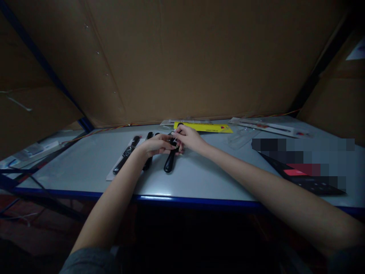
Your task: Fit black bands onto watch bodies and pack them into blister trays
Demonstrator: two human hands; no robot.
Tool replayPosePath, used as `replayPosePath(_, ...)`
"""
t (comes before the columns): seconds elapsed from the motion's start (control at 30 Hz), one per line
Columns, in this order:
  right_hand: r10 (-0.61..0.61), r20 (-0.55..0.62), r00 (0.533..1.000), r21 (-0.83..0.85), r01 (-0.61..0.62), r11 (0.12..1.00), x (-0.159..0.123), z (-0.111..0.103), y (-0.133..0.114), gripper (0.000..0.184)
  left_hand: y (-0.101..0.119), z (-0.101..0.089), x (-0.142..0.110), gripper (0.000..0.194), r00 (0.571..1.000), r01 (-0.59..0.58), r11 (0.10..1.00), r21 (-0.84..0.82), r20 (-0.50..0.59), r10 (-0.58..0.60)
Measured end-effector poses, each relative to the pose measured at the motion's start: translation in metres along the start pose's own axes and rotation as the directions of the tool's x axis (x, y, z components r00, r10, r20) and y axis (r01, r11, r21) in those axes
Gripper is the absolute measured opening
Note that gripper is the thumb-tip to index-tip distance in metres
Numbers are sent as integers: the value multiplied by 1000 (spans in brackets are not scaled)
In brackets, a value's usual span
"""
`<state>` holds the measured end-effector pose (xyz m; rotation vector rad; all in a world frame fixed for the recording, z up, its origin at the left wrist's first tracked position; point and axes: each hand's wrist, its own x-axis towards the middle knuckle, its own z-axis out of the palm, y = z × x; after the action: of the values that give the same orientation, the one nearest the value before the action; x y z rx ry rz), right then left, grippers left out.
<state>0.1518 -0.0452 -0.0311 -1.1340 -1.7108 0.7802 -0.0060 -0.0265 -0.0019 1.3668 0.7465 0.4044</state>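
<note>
My left hand is closed around the middle of a black spokeshave, a tool with a long rounded handle at each end. One handle points toward me, and the far one shows just behind my fingers. My right hand pinches at the tool's middle from the other side. The small parts between my fingertips are too dark and small to make out. Left of my left wrist lies a similar black spokeshave with metal screws at its centre, on a pale backing. Another black handled tool is partly hidden behind my left hand.
Behind my hands lies a yellow card in clear packaging. Clear plastic packaging and a long packaged item lie at the back right. A black item with a red patch, partly blurred, is at right. Cardboard walls enclose the table.
</note>
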Motion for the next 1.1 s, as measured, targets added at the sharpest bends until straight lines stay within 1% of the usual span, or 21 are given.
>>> replayPosePath(0.03, -28, -4, 1000, -32, 27, 999, 1, -2, 0, 14, 1, -1, 0, 40, 1000, -9, 1000, -2, -3, 9)
replayPosePath(0.1, -145, 4, 989, -183, 144, 973, 1, -10, -2, 19, 1, -3, 0, 41, 1000, -16, 1000, -11, -16, 16)
replayPosePath(0.17, -264, 67, 962, -369, 270, 889, 0, -18, -6, 21, 1, -6, 0, 42, 1000, -18, 1000, -24, -23, 17)
replayPosePath(0.2, -296, 106, 949, -442, 312, 841, -1, -21, -8, 22, 1, -7, 1, 43, 1000, -17, 999, -29, -21, 17)
replayPosePath(0.27, -327, 151, 933, -536, 355, 766, -3, -25, -12, 20, 0, -8, 2, 43, 1000, -17, 999, -32, -10, 16)
replayPosePath(0.33, -363, 152, 920, -585, 379, 717, -5, -24, -14, 19, -2, -7, 2, 43, 1000, -8, 1000, -22, -6, 8)
replayPosePath(0.4, -371, 121, 921, -598, 366, 713, -6, -19, -14, 22, -3, -6, 3, 44, 1000, 4, 1000, -10, -16, -4)
replayPosePath(0.43, -340, 92, 936, -578, 329, 747, -5, -16, -13, 24, -4, -5, 4, 44, 1000, 8, 1000, -6, -24, -8)
replayPosePath(0.47, -274, 60, 960, -529, 264, 807, -3, -13, -12, 25, -5, -4, 4, 45, 1000, 9, 1000, -2, -30, -9)
replayPosePath(0.53, -46, 34, 998, -346, 55, 937, 1, -7, -10, 29, -5, -3, 4, 43, 999, 1, 1000, 7, -34, -1)
replayPosePath(0.57, 75, 60, 995, -244, -59, 968, 4, -5, -9, 31, -5, -3, 4, 42, 1000, -2, 1000, 10, -30, 2)
replayPosePath(0.6, 174, 96, 980, -164, -157, 974, 6, -5, -8, 32, -5, -3, 4, 41, 1000, -3, 1000, 10, -24, 3)
replayPosePath(0.63, 235, 123, 964, -118, -221, 968, 7, -5, -8, 34, -4, -4, 4, 40, 1000, -2, 1000, 8, -17, 2)
replayPosePath(0.67, 245, 123, 962, -106, -232, 967, 8, -6, -8, 33, -4, -4, 3, 40, 1000, 0, 1000, 3, -11, 0)
replayPosePath(0.7, 199, 94, 976, -129, -186, 974, 8, -8, -8, 30, -3, -4, 3, 40, 1000, 2, 1000, -4, -8, -2)
replayPosePath(0.77, -13, 44, 999, -253, 24, 967, 4, -15, -8, 17, -3, -6, 3, 42, 1000, 3, 1000, -16, -13, -3)
replayPosePath(0.8, -130, 59, 990, -334, 142, 932, 2, -18, -9, 15, -2, -6, 3, 42, 1000, 3, 1000, -18, -20, -3)
replayPosePath(0.83, -224, 100, 970, -409, 245, 879, 0, -21, -10, 19, -2, -7, 3, 41, 1000, 4, 1000, -16, -27, -4)
replayPosePath(0.9, -311, 201, 929, -515, 370, 773, -4, -26, -11, 23, -2, -7, 3, 40, 999, 14, 1000, -4, -37, -14)
replayPosePath(1.0, -366, 247, 898, -604, 437, 666, -5, -27, -12, 16, -1, -5, 2, 41, 999, 31, 999, 7, -35, -31)
replayPosePath(1.1, -378, 214, 901, -667, 417, 618, -5, -24, -14, 19, -1, -2, 2, 43, 1000, 25, 1000, -2, -12, -25)
